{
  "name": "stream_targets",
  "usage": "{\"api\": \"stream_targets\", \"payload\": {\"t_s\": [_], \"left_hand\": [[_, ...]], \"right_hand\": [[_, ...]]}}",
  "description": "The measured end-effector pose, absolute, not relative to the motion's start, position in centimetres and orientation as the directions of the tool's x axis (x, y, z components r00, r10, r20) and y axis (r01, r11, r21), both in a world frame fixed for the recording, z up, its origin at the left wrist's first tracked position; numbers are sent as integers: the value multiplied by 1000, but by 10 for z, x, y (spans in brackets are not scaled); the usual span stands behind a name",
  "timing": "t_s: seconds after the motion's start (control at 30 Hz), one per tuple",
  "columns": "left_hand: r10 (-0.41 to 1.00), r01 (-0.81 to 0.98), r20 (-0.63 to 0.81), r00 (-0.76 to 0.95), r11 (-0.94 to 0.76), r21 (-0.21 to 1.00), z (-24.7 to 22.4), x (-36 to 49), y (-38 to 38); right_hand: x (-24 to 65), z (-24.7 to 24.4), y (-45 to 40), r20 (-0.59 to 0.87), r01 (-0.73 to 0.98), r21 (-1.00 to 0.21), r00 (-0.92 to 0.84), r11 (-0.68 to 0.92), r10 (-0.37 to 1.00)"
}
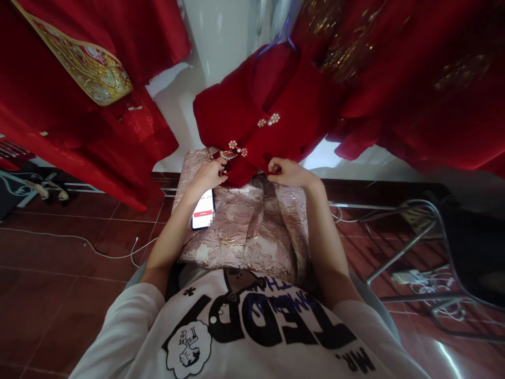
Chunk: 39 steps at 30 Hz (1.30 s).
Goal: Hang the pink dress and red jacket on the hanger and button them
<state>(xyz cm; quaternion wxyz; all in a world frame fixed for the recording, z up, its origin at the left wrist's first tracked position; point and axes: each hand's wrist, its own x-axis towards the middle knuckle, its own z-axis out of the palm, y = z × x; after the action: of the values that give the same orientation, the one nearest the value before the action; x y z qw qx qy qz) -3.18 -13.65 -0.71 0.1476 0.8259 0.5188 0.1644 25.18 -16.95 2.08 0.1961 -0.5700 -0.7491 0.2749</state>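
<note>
A deep-red velvet garment with a V-shaped neckline hangs in front of the person from a thin purple hanger, its lower edge just above the knees. The hanger probably serves to keep the shoulders spread, leaving the front within easy reach. Two pearl-and-gold flower fastenings cross the front opening, and a red-and-gold beaded ornament sits near the lower edge.

The left hand is at that ornament, fingers bent with a slight gap where beading shows; whether they grip it, I cannot tell. The right hand is at the opposite lower edge, fingers curled towards the thumb, some red cloth seemingly between; its hold is unclear. This spacing likely steadies the hem.

Beneath, a glossy pinkish-gold patterned cloth covers the lap. A black-edged smartphone lies on it screen-up, presumably for easy viewing.

Further out, a bright-red gown hangs left, dark-red garments right, above a metal-framed chair.
</note>
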Motion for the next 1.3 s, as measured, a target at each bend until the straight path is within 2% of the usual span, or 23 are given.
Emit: {"api": "stream_targets", "payload": {"t_s": [0.1,0.17,0.3,0.43,0.53,0.6,0.67,0.77,0.87,0.97,1.13,1.3], "left_hand": [[905,713,88,417,-385,586,-16,-32,-128],[895,656,91,436,-385,649,-22,-30,-124],[880,639,143,452,-432,637,-27,-26,-124],[856,640,159,491,-479,601,-24,-21,-131],[858,644,151,491,-474,601,-21,-17,-136],[882,633,143,448,-427,646,-21,-15,-138],[901,567,103,421,-350,745,-21,-13,-137],[908,428,29,418,-225,875,-21,-12,-135],[918,367,14,397,-173,914,-19,-12,-135],[923,350,21,384,-166,922,-17,-14,-136],[926,398,58,373,-216,892,-22,-14,-136],[938,449,136,318,-275,850,-30,-8,-133]], "right_hand": [[249,25,-173,-70,693,-703,-289,158,955],[246,29,-178,-112,638,-754,-362,158,925],[237,33,-186,-64,514,-823,-504,239,861],[219,18,-184,-61,413,-901,-426,134,903],[203,1,-177,21,333,-931,-354,147,935],[195,-9,-172,54,277,-948,-345,156,937],[189,-16,-169,62,234,-960,-350,152,935],[186,-24,-164,80,271,-949,-284,160,956],[184,-30,-162,153,370,-905,-181,211,971],[180,-35,-160,205,371,-898,-124,237,971],[173,-41,-159,201,269,-938,-96,220,975],[173,-41,-162,280,376,-879,-85,292,956]]}}
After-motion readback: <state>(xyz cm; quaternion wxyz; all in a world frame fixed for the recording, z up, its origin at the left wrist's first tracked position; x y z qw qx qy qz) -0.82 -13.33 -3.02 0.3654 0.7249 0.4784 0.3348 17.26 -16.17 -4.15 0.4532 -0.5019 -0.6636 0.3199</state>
